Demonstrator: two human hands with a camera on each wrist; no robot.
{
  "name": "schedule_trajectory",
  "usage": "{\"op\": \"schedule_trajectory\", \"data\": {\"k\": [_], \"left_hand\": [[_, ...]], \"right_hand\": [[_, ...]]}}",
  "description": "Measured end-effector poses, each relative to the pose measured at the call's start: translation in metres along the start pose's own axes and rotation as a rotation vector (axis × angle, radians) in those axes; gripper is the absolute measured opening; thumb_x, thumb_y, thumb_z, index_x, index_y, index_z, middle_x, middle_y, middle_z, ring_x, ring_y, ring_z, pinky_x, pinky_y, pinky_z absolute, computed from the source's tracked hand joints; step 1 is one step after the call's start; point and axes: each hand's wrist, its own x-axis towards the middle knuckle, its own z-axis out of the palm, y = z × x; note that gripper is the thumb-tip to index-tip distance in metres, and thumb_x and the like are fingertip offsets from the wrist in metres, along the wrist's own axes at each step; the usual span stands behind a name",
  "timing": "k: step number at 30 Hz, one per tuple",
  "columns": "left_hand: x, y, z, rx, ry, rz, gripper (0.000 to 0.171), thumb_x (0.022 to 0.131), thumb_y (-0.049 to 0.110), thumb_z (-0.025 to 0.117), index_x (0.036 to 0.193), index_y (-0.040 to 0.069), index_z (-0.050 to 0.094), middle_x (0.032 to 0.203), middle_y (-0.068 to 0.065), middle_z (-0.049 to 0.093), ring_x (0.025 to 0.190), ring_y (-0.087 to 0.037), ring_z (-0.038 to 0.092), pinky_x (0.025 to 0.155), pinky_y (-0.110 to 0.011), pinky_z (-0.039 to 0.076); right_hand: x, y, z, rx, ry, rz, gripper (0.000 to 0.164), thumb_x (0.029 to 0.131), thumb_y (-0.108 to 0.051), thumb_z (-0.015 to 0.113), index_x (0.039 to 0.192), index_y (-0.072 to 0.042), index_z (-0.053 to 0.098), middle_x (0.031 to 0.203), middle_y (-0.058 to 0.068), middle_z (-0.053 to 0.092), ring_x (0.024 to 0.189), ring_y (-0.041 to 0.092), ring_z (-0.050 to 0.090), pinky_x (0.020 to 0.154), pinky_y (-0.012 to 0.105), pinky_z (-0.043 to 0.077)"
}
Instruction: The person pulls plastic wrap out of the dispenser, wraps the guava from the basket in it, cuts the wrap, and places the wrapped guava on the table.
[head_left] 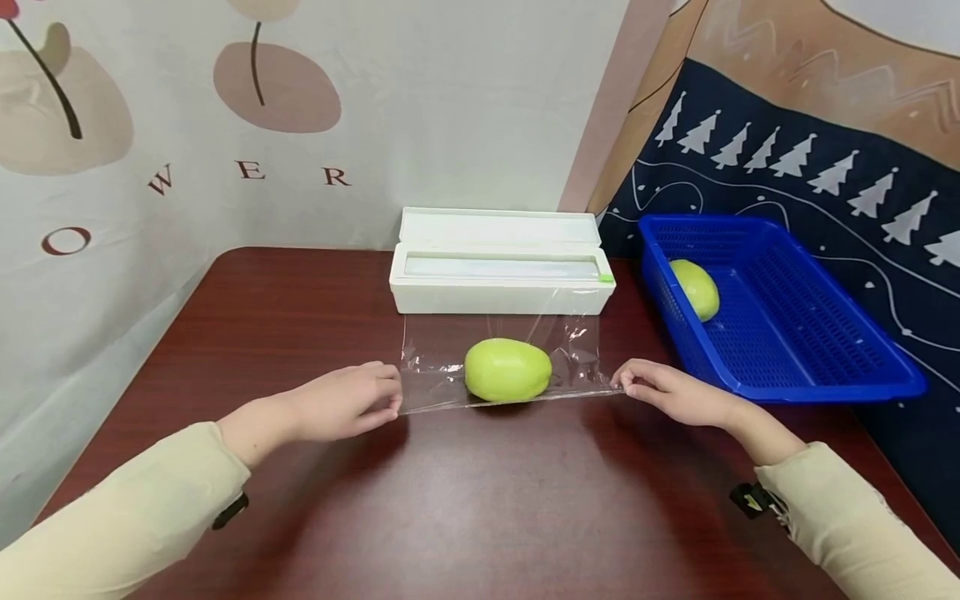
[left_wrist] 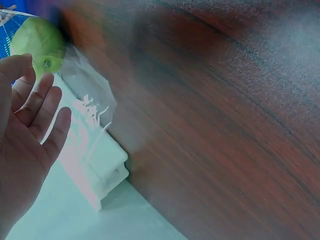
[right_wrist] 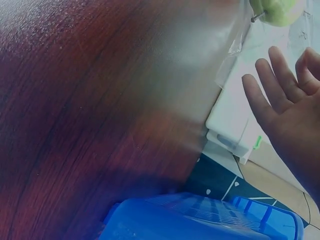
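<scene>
A sheet of cling film (head_left: 438,385) stretches from the white dispenser box (head_left: 495,297) toward the near side of the table. On the film lies a green fruit (head_left: 507,369), longer than wide; its stem shows in the right wrist view and its blossom end in the left one. My left hand (head_left: 348,402) pinches the film's near left corner between thumb and index finger. At the near right corner, my right hand (head_left: 670,392) pinches the film the same way, other fingers spread. The box lid (head_left: 498,227) stands raised at the back.
To the right stands a blue plastic basket (head_left: 825,392) with a second green fruit (head_left: 695,289) inside. A green slider (head_left: 605,278) sits at the right end of the box. Printed cloth (head_left: 450,100) hangs behind the dark wooden table (head_left: 487,517).
</scene>
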Motion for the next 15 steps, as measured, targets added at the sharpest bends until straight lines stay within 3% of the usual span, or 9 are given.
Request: {"op": "schedule_trajectory", "data": {"k": [8,15], "left_hand": [[0.005,-0.005,-0.009,-0.004,0.037,-0.047,0.013,0.088,0.013,0.060,0.078,0.019,0.053,0.081,0.010,0.047,0.080,-0.008,0.044,0.073,-0.028,0.044],[0.017,-0.016,-0.021,-0.050,0.104,-0.100,0.010,0.088,0.010,0.058,0.081,0.016,0.055,0.086,0.005,0.051,0.086,-0.012,0.049,0.078,-0.033,0.045]], "right_hand": [[0.008,-0.002,-0.004,0.010,0.085,0.072,0.016,0.096,-0.002,0.045,0.081,-0.009,0.045,0.103,0.012,0.061,0.098,0.013,0.053,0.084,0.014,0.040],[0.019,-0.001,-0.008,0.038,0.154,0.169,0.014,0.098,-0.004,0.043,0.086,0.001,0.048,0.107,0.021,0.060,0.094,0.020,0.052,0.079,0.018,0.041]]}}
